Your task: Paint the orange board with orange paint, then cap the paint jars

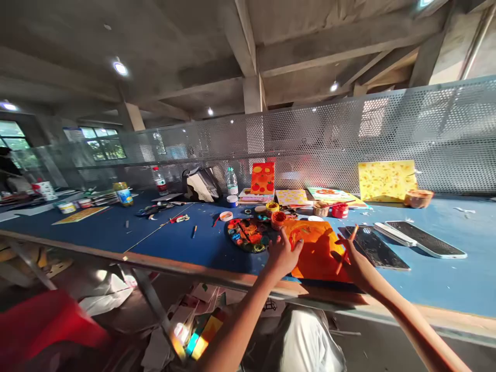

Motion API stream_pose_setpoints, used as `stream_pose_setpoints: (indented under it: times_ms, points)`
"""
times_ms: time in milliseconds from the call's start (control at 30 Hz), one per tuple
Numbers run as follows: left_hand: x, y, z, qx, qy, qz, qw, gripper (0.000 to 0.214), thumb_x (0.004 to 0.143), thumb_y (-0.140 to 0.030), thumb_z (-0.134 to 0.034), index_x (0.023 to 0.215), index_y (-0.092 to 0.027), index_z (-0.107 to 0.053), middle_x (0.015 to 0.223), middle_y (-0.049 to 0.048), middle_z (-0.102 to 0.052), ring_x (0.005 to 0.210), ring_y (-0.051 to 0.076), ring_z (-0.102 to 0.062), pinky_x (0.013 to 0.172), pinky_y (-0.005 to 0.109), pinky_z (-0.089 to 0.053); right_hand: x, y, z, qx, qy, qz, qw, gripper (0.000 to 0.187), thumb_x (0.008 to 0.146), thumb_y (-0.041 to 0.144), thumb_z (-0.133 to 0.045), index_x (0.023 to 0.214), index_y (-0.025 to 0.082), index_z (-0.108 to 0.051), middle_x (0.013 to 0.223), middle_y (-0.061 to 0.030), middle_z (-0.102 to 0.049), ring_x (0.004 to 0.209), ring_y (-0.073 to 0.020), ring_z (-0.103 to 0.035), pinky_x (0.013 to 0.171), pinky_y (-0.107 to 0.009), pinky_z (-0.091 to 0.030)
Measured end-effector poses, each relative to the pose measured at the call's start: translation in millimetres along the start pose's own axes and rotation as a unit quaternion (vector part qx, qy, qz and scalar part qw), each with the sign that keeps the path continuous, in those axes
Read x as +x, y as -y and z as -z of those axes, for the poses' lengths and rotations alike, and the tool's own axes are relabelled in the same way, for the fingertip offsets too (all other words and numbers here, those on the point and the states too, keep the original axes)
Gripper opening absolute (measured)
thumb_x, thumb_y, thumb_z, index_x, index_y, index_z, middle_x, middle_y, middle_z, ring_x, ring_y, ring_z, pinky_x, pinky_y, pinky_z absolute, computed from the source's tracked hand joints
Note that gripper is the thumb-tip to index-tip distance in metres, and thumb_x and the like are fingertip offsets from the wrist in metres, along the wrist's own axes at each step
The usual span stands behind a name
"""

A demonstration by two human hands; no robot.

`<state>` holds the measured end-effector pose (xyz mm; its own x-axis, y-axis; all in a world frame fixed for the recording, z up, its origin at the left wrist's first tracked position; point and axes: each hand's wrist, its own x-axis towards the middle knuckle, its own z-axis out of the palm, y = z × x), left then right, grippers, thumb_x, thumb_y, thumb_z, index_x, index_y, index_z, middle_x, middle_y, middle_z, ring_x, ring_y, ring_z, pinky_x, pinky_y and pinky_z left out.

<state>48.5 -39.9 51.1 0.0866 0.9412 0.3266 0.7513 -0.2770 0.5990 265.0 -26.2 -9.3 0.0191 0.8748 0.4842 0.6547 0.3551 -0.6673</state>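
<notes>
Painting step, I'd say: right hand [359,267] pinches brush [354,232], tip unclear, at sheet [314,256]. Left hand [283,254], fingers spread, by sheet's edge. Next stroke needs sheet steady.

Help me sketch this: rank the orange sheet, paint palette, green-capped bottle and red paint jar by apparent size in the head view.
1. Orange sheet, though partly hidden
2. Paint palette
3. Green-capped bottle and red paint jar: too alike to rank; the bottle looks taller, the jar wider.
</notes>
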Motion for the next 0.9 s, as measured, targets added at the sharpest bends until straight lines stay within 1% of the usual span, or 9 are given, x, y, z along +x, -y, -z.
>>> stream_pose_setpoints:
  times_ms: [133,267,400,533,633,667,733,800,900]
  points:
    - [-11,1,7.8,0.036,-0.002,-0.043,0.998,0.058,0.089,-0.044,-0.056,0.139,-0.017,-0.044,0.129,0.0231,-0.06,0.123,0.04,-0.055,0.104,0.057,-0.04,-12,-21,-3,-0.083,0.008,0.005,0.996,0.061,0.086,0.057,-0.04,0.129,0.015,-0.045,0.119,-0.0216,-0.067,0.106,-0.0353,-0.068,0.088,-0.054,-0.053]
    - [-17,14,24.9,0.042,-0.017,-0.06,0.997,0.053,0.091,-0.034,-0.053,0.14,-0.016,-0.04,0.129,0.0224,-0.06,0.125,0.036,-0.054,0.107,0.056,-0.038,-12,-23,11,-0.15,-0.028,0.062,0.986,0.047,0.089,0.051,-0.039,0.121,0.019,-0.052,0.118,-0.0182,-0.069,0.106,-0.0375,-0.067,0.092,-0.064,-0.047]
    - [-27,49,57.9,0.027,-0.042,-0.05,0.998,0.049,0.088,-0.021,-0.051,0.135,-0.02,-0.041,0.131,0.0154,-0.06,0.122,0.027,-0.057,0.103,0.047,-0.046,-13,3,35,-0.101,0.001,0.119,0.988,0.033,0.093,0.039,-0.041,0.119,0.024,-0.054,0.122,-0.0133,-0.068,0.107,-0.0288,-0.069,0.088,-0.048,-0.057]
    - [-40,85,95.4,-0.004,-0.075,-0.034,0.997,0.031,0.088,-0.028,-0.051,0.118,-0.023,-0.056,0.116,0.0077,-0.069,0.108,0.023,-0.066,0.096,0.039,-0.052,-18,37,40,-0.072,0.076,0.201,0.974,0.035,0.093,0.025,-0.043,0.127,0.024,-0.05,0.121,-0.0119,-0.069,0.106,-0.0234,-0.069,0.085,-0.038,-0.06]
    - [-45,86,109.0,-0.025,-0.075,-0.014,0.997,0.026,0.089,-0.033,-0.05,0.11,-0.024,-0.062,0.106,0.005,-0.072,0.1,0.022,-0.068,0.089,0.035,-0.053,-9,67,25,-0.111,0.146,0.222,0.958,0.043,0.093,0.014,-0.038,0.134,0.023,-0.047,0.124,-0.0124,-0.067,0.102,-0.0211,-0.071,0.083,-0.034,-0.061]
    - [-46,80,109.4,-0.042,-0.054,-0.013,0.998,0.025,0.09,-0.035,-0.05,0.107,-0.024,-0.064,0.103,0.0043,-0.072,0.098,0.021,-0.068,0.087,0.032,-0.053,-3,77,17,-0.125,0.163,0.231,0.951,0.044,0.092,0.011,-0.037,0.134,0.021,-0.047,0.12,-0.014,-0.069,0.1,-0.0216,-0.072,0.08,-0.034,-0.062]
    - [-45,64,105.4,-0.077,0.026,-0.02,0.997,0.025,0.092,-0.038,-0.05,0.102,-0.025,-0.068,0.099,0.0028,-0.072,0.094,0.019,-0.067,0.084,0.029,-0.052,15,97,-2,-0.172,0.149,0.271,0.935,0.047,0.089,0.008,-0.037,0.134,0.013,-0.048,0.109,-0.0183,-0.072,0.096,-0.0266,-0.072,0.081,-0.043,-0.061]
    - [-43,48,97.5,-0.098,0.095,-0.047,0.99,0.023,0.091,-0.039,-0.054,0.095,-0.025,-0.071,0.095,0.0027,-0.069,0.091,0.018,-0.065,0.083,0.028,-0.049,33,115,-23,-0.191,0.139,0.307,0.922,0.057,0.082,0.001,-0.037,0.139,0.007,-0.042,0.114,-0.0222,-0.069,0.102,-0.0284,-0.07,0.086,-0.046,-0.059]
    - [-33,38,86.5,-0.087,0.079,-0.046,0.992,0.019,0.086,-0.035,-0.061,0.08,-0.02,-0.071,0.091,0.0052,-0.065,0.092,0.021,-0.062,0.084,0.031,-0.047,53,138,-52,-0.184,0.166,0.354,0.902,0.069,0.073,-0.002,-0.04,0.142,-0.003,-0.035,0.126,-0.0289,-0.061,0.111,-0.0308,-0.065,0.09,-0.044,-0.057]
